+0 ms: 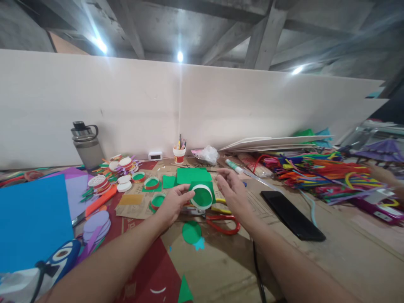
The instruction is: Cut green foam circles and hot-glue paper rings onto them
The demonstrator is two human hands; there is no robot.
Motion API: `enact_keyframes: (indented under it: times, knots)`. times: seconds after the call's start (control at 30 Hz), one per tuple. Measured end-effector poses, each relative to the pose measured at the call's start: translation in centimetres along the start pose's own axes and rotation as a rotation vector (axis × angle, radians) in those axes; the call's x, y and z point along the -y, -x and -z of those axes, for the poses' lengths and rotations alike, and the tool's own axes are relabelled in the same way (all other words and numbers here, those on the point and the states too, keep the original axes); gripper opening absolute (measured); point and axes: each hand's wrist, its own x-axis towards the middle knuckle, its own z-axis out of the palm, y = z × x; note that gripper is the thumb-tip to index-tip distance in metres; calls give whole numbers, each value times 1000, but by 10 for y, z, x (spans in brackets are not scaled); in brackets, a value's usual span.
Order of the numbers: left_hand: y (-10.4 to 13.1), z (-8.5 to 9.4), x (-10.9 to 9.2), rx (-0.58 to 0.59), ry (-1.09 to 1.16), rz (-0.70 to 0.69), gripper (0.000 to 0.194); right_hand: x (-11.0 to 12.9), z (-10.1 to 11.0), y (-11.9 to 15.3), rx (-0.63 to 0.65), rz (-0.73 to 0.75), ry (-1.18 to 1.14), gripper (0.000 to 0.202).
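My left hand (173, 205) pinches the left edge of a green paper square with a white ring (202, 207) on it, tilted toward me above the table. To the right of that piece, my right hand (234, 194) hovers with its fingers apart and nothing in them. Below lie red-handled scissors (227, 231) and a yellow-handled pair (221, 206). A green paper circle (191, 232) and a light blue star-shaped scrap (199, 243) lie nearer me. Behind are green paper sheets (193, 174). Several rings on green paper (152, 183) stand left of them.
A bottle (87, 147) stands back left beside paper discs (97, 183). An orange cutter (101, 201) lies near blue sheets (34, 223). On the right are a phone (292, 214), a glue stick (234, 166) and colourful pipe cleaners (328, 172). Another person's arm (385, 174) reaches in far right.
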Motion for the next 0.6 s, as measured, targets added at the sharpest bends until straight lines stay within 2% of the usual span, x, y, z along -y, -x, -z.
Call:
enact_keyframes:
  times: [0.13,0.2,0.3,0.4,0.6]
  knots:
    - [-7,4,-5,-96,167,-32,30,-17,25,-22,-131,2,226,30]
    - [-11,8,-7,-133,248,-41,26,-30,38,-30,-105,-10,415,28]
    - [-16,15,-9,-185,330,-31,18,-49,53,-33,3,-67,781,21]
    - [-18,20,-11,-209,367,-14,16,-62,59,-31,28,-77,818,16]
    - [-20,21,-14,-217,408,12,18,-69,59,-29,28,-40,740,26]
